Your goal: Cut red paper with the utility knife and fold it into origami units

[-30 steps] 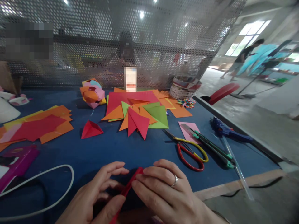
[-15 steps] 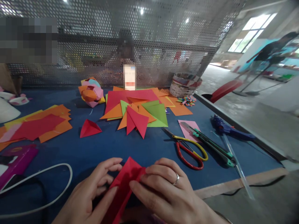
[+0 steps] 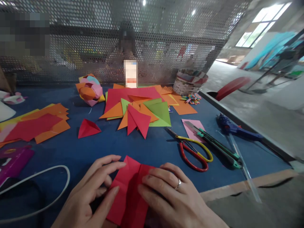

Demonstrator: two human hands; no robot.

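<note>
A creased sheet of red paper (image 3: 127,182) is held between my two hands near the front of the blue table. My left hand (image 3: 91,190) grips its left edge, thumb on the near face and fingers behind or along the edge. On the right side, my right hand (image 3: 166,190), with a ring on one finger, pinches the paper; part of the sheet is hidden under those fingers. Beyond them lies a small folded red paper piece (image 3: 89,128). Farther back is a pile of folded papers, with a red folded piece (image 3: 139,119) on top.
Scissors (image 3: 193,152), a green-black utility knife (image 3: 216,145) and a blue glue gun (image 3: 237,128) lie to the right. A woven basket (image 3: 190,81) and a paper ball (image 3: 89,90) stand at the back. Left are orange sheets (image 3: 52,122) and a white cable (image 3: 67,180).
The red paper has been opened wider, its right part now spread out under my right hand. My left hand has shifted slightly along its left edge. The view has moved a little.
</note>
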